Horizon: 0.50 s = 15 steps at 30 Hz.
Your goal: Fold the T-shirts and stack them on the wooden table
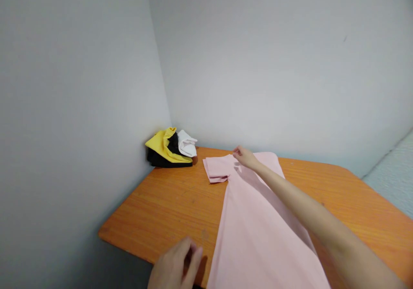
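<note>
A pink short-sleeved T-shirt (254, 233) lies folded lengthwise on the wooden table, its sleeves (217, 167) stacked and pointing left. My right hand (244, 156) is over the shoulder end of the shirt, with loosely bent fingers and nothing visible in them. Its shadow falls on the cloth beneath, and my forearm crosses above the shirt. Near the table's front edge, left of the shirt's lower part, is my left hand (176, 265). Its thumb and forefinger are apart, and it holds nothing visible; the other fingers are partly hidden.
A pile of yellow clothing (159, 142), black clothing (169, 165) and white cloth (187, 144) sits at the table's back left corner, by the walls. The orange-brown wooden table (174, 198) has a wall (258, 65) behind it and another on the left.
</note>
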{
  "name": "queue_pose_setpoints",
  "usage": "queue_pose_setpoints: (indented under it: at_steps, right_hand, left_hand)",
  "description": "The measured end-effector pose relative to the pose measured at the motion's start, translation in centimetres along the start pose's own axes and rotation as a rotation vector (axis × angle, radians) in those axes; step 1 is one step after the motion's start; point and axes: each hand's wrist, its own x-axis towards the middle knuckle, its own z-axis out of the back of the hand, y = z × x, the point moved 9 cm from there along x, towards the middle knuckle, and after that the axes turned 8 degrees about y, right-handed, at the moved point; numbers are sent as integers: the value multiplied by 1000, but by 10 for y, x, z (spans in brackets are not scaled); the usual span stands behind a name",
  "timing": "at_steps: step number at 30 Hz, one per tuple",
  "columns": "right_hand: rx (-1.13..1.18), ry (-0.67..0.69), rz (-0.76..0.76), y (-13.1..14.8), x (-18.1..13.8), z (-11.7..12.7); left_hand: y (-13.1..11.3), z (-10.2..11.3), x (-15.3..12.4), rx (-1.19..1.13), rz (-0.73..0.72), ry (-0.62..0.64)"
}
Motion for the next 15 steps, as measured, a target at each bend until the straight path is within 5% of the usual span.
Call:
queue_pose_setpoints:
  at_steps: [3, 6, 11, 15]
  right_hand:
    - [-108, -33, -57, -42, -38, -9]
    - [-183, -56, -133, -69, -67, -33]
    - [-384, -41, -172, -84, -76, -61]
    - [-418, -24, -160, -90, -75, -60]
  left_hand:
    - [-36, 16, 68, 245, -142, -41]
    - [-61, 10, 155, 466, -195, -50]
    - [-62, -5, 280, 583, -41, -113]
    - [-46, -14, 326, 628, 55, -117]
